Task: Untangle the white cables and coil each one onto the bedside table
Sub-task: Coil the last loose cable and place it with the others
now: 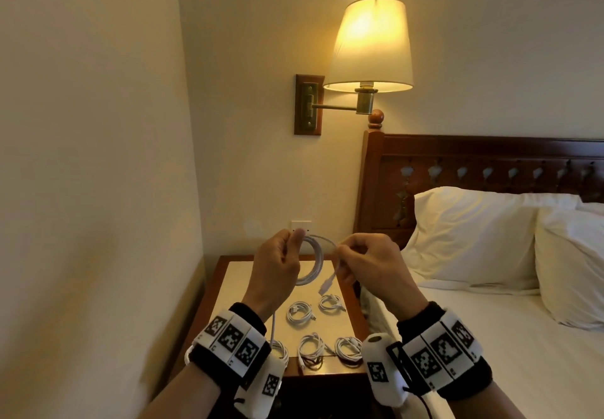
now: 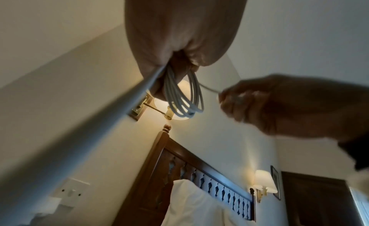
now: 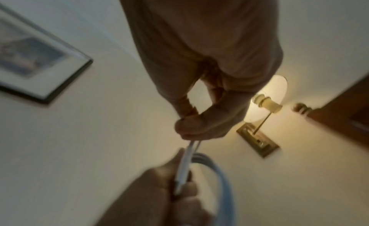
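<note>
Your left hand is raised above the bedside table, fingers curled round a bundle of several loops of white cable — the coil hangs from your fist, clear of the tabletop. From the left wrist view the loops drop out of the closed palm, and 1 strand runs straight down past the camera. Your right hand sits just beside the left, thumb and fingertips pressed together, pinching the free end of that same cable; the connector dangles below the pinch. In the right wrist view the pinch grips the strand where it doubles back, though that picture is blurred.

On the table below, 5 coiled cables lie in 2 rows, apart from each other — 2 farther back, 3 at the near edge, the leftmost partly hidden by your left wrist. A lit wall lamp hangs above, and a pillow lies on the bed to your right.
</note>
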{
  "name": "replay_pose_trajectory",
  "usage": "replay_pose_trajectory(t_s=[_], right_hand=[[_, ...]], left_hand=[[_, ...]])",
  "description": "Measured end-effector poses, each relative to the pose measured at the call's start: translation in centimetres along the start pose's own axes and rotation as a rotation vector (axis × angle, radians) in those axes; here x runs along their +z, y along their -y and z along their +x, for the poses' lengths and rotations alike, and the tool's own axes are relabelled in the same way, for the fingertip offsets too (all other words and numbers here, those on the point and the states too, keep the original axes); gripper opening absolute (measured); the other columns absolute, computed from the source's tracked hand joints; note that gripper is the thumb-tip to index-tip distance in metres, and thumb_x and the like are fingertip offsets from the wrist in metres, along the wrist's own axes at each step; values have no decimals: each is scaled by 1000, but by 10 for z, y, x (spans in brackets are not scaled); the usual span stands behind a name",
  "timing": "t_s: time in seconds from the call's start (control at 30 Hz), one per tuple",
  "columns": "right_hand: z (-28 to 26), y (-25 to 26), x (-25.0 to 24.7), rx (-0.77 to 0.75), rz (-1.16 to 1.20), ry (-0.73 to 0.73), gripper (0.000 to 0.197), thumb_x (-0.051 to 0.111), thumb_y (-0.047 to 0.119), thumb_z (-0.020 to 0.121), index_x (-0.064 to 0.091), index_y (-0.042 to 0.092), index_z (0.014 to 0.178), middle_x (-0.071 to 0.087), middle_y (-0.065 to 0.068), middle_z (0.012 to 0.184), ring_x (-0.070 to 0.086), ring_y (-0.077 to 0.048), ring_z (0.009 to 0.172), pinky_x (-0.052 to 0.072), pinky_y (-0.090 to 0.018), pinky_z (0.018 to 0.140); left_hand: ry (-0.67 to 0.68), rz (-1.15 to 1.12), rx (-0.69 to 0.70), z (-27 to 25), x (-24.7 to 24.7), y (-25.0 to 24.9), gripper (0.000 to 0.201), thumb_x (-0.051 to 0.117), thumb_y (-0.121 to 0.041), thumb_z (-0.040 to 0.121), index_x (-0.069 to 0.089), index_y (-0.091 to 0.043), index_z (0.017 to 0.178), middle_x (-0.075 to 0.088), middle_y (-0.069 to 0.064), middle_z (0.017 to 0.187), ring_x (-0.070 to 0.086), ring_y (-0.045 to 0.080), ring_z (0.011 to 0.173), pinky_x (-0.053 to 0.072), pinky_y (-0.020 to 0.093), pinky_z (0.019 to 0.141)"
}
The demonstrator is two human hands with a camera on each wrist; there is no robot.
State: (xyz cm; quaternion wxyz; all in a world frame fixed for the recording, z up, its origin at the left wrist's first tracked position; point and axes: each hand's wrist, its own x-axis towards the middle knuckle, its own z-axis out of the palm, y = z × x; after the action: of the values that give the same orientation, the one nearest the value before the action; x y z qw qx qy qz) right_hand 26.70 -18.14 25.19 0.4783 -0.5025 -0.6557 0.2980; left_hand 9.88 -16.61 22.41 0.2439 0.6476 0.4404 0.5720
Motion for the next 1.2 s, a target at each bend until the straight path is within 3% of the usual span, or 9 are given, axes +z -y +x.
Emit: replay_pose_trajectory(t_s=[0.1, 0.17, 0.37, 0.47, 0.6, 0.67, 0.83, 1.03, 1.2], right_hand=[[-5, 10, 7, 64, 360, -35, 11, 62, 11, 93, 66, 1, 94, 73, -17, 79, 73, -21, 69, 57, -21, 60], [-10, 7, 19, 41, 409, -68, 10, 63, 9, 92, 64, 1, 97, 73, -17, 83, 74, -23, 74, 59, -24, 65], [-9, -22, 38, -308, -306, -299, 22, 78, 32, 79, 60, 28, 68, 60, 12, 65, 56, -10, 62, 48, -29, 54], [0, -25, 40, -351, -226, -362, 36, 80, 22, 76, 46, 31, 71, 52, 10, 73, 49, -8, 65, 44, -26, 56], [4, -23, 42, -279, 129, -158, 25, 71, 10, 86, 52, 22, 96, 68, 1, 93, 68, -13, 87, 57, -33, 82], [3, -20, 38, -244, 258, -40, 21, 66, 9, 89, 51, 13, 104, 73, -5, 93, 72, -17, 88, 58, -37, 84], [3, -20, 21, -220, 186, 306, 52, 71, 3, 84, 42, 20, 123, 68, -5, 107, 68, -17, 103, 56, -28, 87], [4, -19, 17, -190, 121, 387, 65, 70, -7, 81, 35, 24, 125, 67, -6, 108, 70, -19, 99, 57, -29, 83], [2, -23, 22, -240, 118, 298, 59, 71, -3, 83, 36, 23, 123, 70, -7, 107, 71, -20, 97, 57, -32, 86]], left_hand=[[-23, -14, -17, 0, 5, 2, 32, 45, -46, 93, 55, -23, 74, 42, -6, 55, 41, 16, 52, 40, 39, 52], [-28, -99, -64, 3, 6, 0, 35, 45, -45, 95, 60, -17, 79, 44, -3, 57, 43, 14, 54, 42, 31, 52], [31, -291, -187, -1, 5, -11, 39, 42, -38, 102, 58, -19, 73, 39, 1, 60, 41, 10, 54, 46, 27, 56], [57, -396, -223, -5, 8, -20, 39, 41, -34, 104, 53, -20, 70, 40, -13, 49, 40, 3, 47, 42, 27, 55], [41, -429, -253, -2, 6, -23, 38, 41, -35, 104, 58, -14, 77, 38, -11, 54, 42, 8, 53, 43, 28, 55], [21, -406, -268, 2, 2, -20, 37, 41, -37, 103, 56, -12, 81, 36, -6, 57, 41, 13, 58, 44, 27, 54], [-11, -411, -331, 7, -5, -13, 39, 43, -40, 102, 52, -18, 71, 35, -4, 58, 37, 10, 51, 39, 24, 49], [-32, -428, -391, 6, -2, -8, 39, 45, -42, 101, 54, -20, 69, 37, -5, 59, 37, 13, 56, 37, 30, 57], [-24, -416, -372, 7, -1, -14, 39, 43, -40, 102, 54, -18, 73, 38, -3, 63, 41, 13, 59, 41, 28, 57]])
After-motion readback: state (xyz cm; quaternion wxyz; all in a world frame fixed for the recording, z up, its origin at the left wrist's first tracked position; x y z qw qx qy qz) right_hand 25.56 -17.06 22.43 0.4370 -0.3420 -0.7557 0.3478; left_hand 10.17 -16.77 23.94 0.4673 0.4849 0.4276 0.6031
